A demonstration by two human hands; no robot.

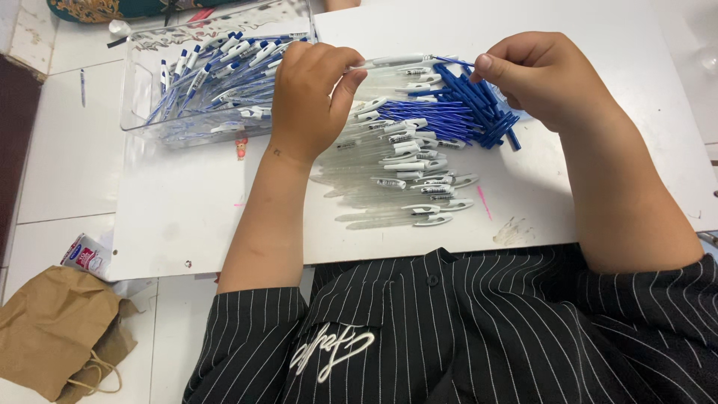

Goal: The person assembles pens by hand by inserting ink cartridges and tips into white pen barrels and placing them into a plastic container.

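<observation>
L hand (310, 93) pinched shut on clear pen barrel (389, 62), which runs rightward from its fingers. R hand (542, 75) pinches blue refill (451, 61) at barrel's tip. Barrel pile (396, 176) below both, on bench (179, 209); pen bin (206, 82) just left of L hand.

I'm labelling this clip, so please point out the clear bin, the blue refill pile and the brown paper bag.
clear bin (134, 90): head view, left wall.
blue refill pile (467, 105): head view, middle of the pile.
brown paper bag (52, 329): head view, crumpled middle.
</observation>
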